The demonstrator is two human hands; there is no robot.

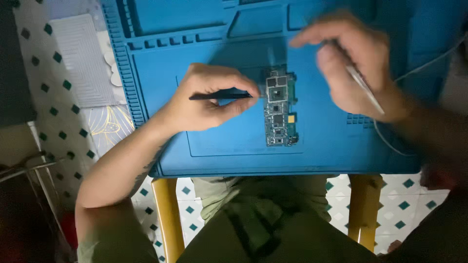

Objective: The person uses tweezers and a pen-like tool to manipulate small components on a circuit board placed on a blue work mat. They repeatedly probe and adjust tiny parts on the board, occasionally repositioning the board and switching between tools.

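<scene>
Now the left hand (pixel 204 100) pinches black tweezers (pixel 219 96) in its fingers, tips at the board (pixel 279 108) on the blue mat (pixel 321 141); the blurred right hand (pixel 353 68) grips a thin tool (pixel 363 87).

The work mat (pixel 331 146) is bright blue. The circuit board (pixel 279 109) on it is green with grey and black chips and one yellow patch. The floor tiles (pixel 53 92) are white with dark green diamonds. The table legs (pixel 168 219) are yellow.

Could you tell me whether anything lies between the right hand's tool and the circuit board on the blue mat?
Nothing visible does. The right hand holds its slim tool above bare blue mat, right of the circuit board.
</scene>
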